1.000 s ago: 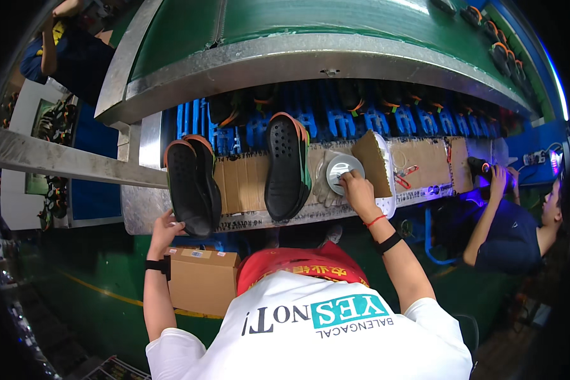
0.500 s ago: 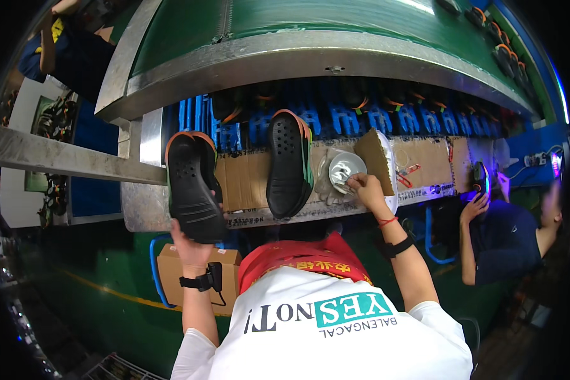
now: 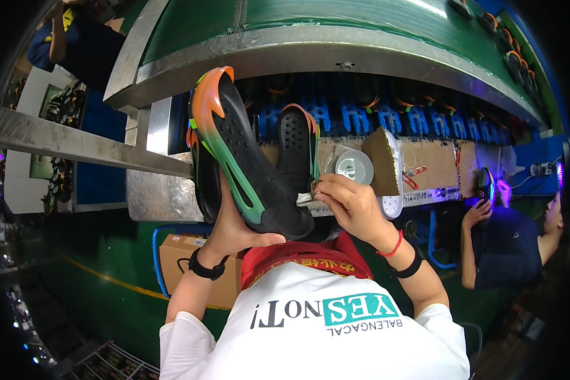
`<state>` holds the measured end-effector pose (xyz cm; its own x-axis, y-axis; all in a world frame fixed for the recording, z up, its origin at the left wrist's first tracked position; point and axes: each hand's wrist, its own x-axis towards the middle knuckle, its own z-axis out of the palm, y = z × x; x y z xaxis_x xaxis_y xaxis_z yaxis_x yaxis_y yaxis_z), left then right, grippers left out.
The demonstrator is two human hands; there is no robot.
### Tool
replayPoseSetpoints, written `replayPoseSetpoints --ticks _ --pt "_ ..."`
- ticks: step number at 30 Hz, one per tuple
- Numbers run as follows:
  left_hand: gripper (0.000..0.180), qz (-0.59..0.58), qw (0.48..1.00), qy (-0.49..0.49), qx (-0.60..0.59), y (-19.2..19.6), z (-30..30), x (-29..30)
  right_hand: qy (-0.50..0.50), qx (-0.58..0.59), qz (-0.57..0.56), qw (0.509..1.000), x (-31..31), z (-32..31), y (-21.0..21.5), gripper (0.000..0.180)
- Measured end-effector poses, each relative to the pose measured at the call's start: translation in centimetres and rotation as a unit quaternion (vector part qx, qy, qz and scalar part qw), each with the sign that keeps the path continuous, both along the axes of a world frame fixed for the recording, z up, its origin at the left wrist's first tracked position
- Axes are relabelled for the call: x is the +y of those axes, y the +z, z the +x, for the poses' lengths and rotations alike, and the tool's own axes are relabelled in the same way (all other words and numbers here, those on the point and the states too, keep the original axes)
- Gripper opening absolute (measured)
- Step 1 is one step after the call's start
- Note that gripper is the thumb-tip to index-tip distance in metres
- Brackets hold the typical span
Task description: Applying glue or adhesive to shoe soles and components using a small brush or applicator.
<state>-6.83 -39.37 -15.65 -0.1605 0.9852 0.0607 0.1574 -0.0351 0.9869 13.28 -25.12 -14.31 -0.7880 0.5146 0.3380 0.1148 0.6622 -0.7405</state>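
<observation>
My left hand is closed on a shoe sole, black inside with an orange-to-green side wall, tilted so that wall shows. Against its left side is a second sole, partly hidden; whether my fingers hold it too, I cannot tell. My right hand pinches a small white cloth beside the held sole's lower end. Behind the cloth, another black sole with an orange and green rim lies on the bench. Just beyond my right hand is a white bowl.
A cardboard-covered bench runs ahead, with a white-edged brown piece and red-handled scissors on it. A metal-edged green conveyor stands above blue racks. To the right, a co-worker holds a shoe. A cardboard box stands below.
My left hand has raised the soles nearer and turned one to show its side wall. My right hand has moved left from the bowl, now with the white cloth.
</observation>
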Motion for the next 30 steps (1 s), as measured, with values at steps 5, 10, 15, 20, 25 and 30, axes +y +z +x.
replayPoseSetpoints --ticks 5,10,15,20,25,30 --pt "0.131 -0.013 0.997 -0.025 -0.066 0.2 0.3 0.0 -0.015 0.064 0.066 0.996 0.7 -1.1 0.4 0.014" --pt "0.13 -0.009 0.993 -0.025 -0.117 1.2 0.6 0.2 -0.019 0.091 0.08 0.993 1.2 -1.8 0.8 0.016" --pt "0.128 -0.002 0.996 -0.014 -0.086 1.5 0.1 0.0 0.067 0.081 0.145 0.984 1.9 -1.2 1.3 0.02" --pt "0.112 -0.009 1.0 0.009 0.016 2.7 0.2 0.1 0.107 0.012 0.177 0.978 1.8 0.2 1.7 0.024" --pt "0.078 0.01 0.994 0.005 0.107 4.3 0.9 0.3 0.098 -0.013 0.135 0.986 1.9 1.0 1.8 0.023" --pt "0.053 -0.146 0.978 -0.035 -0.144 3.4 2.3 -0.2 0.042 -0.005 -0.005 0.999 1.9 1.3 1.8 0.014"
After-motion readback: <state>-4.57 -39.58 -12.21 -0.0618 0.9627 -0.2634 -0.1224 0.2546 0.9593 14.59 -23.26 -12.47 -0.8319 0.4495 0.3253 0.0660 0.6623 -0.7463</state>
